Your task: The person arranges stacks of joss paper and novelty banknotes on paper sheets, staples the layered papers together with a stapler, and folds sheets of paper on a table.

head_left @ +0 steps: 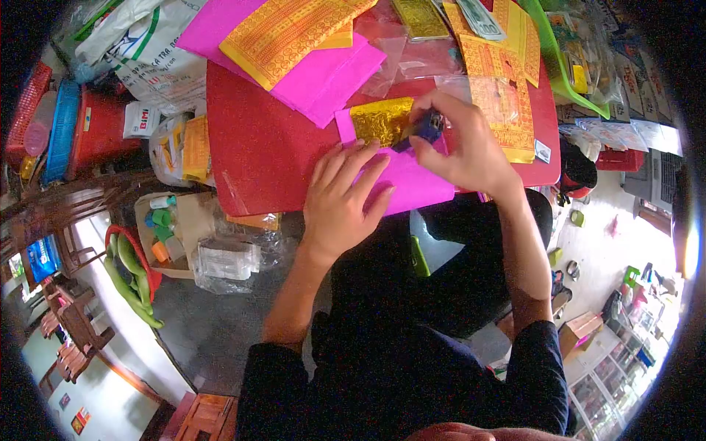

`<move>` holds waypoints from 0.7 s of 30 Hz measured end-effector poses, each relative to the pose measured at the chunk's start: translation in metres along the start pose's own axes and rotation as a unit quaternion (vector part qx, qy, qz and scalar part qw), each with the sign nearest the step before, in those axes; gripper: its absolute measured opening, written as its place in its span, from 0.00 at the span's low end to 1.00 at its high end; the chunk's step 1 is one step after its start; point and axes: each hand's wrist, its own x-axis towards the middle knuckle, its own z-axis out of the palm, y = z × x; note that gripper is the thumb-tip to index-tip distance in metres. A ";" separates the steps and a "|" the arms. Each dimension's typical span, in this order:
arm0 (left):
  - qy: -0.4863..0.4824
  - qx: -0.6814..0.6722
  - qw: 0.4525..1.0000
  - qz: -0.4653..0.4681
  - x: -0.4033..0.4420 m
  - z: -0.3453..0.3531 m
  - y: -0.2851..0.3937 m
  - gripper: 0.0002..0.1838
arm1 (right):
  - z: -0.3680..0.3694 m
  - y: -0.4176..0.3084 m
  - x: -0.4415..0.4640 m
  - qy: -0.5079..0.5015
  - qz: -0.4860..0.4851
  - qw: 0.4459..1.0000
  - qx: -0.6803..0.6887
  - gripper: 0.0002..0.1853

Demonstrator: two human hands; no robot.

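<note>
On the red table [250, 147] lies a pink paper sheet [415, 184] with a gold foil sheet [379, 121] on it. My left hand [342, 195] rests with spread fingers on the pink paper, its fingertips at the foil's lower edge. A small dark stapler-like tool [426, 131] is gripped between the thumb and fingers of my right hand [467, 143], over the foil's right side. Part of the foil is hidden under that tool and my right hand.
Pink sheets [323, 92] and yellow patterned papers [283, 37] lie at the table's back left. More patterned papers [500, 110], some under clear plastic, lie at right. A green basket [551, 59] stands at the right edge, and a cardboard box [187, 220] below left.
</note>
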 end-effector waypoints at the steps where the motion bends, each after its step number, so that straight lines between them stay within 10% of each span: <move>1: 0.000 0.001 1.000 0.000 0.000 0.000 0.000 0.22 | -0.002 -0.003 -0.001 -0.027 0.009 1.000 -0.011 0.15; 15: 0.010 0.006 1.000 -0.003 -0.002 0.002 0.000 0.23 | -0.005 -0.004 -0.001 -0.061 0.021 0.994 0.088 0.20; 21: 0.007 0.002 1.000 -0.005 0.000 0.000 0.001 0.22 | 0.001 0.013 -0.001 -0.064 -0.077 0.984 -0.148 0.25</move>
